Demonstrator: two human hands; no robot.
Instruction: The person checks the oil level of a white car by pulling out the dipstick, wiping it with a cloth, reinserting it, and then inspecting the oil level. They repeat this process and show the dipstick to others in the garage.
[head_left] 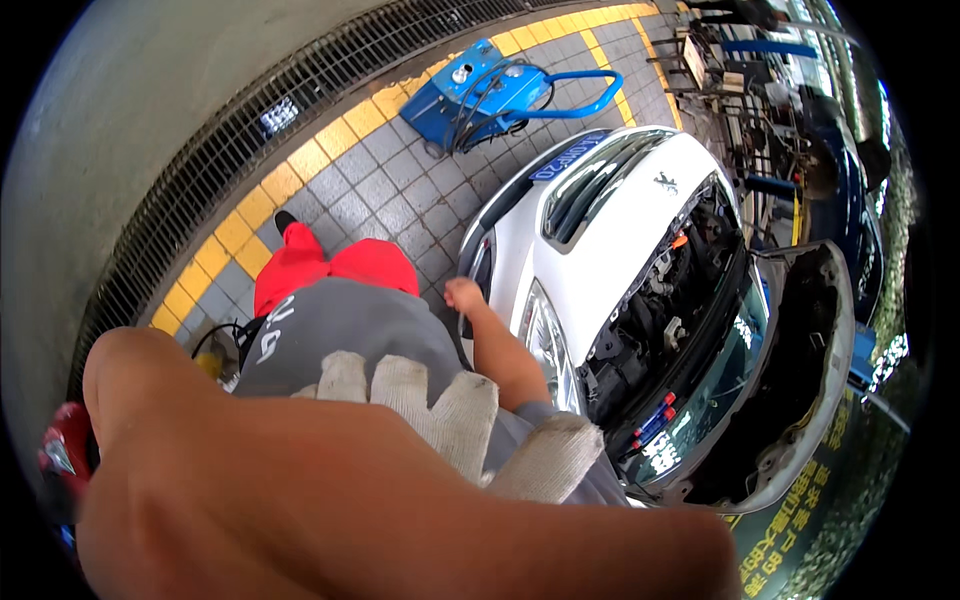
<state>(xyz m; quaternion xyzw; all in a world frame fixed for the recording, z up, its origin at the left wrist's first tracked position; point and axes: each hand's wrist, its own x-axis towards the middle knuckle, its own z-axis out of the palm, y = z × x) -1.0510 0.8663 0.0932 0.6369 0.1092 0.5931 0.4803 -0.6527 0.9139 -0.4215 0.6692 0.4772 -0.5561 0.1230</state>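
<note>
My bare right hand [464, 294] is beside the front bumper [515, 260] of a white car [600, 285]. Its fingers are curled in, and what they hold, if anything, is hidden. Across the lower part of the view, very close, lies a large bare arm [330, 490] whose hand does not show. Past its edge, over a grey shirt [330, 320], the spread fingers of a white knitted glove [463, 420] stick out. The arm hides the glove's base, so whether my left hand fills it I cannot tell. Red trousers [370, 263] show beyond the shirt.
The car's bonnet [815, 370] stands raised above the engine bay [665, 300]. Red and blue tubes [655, 420] lie near the windscreen. A blue wheeled machine [480, 95] with cables stands on grey tiles. Yellow tiles [282, 183] edge a floor grating [180, 220]. Benches stand at far right.
</note>
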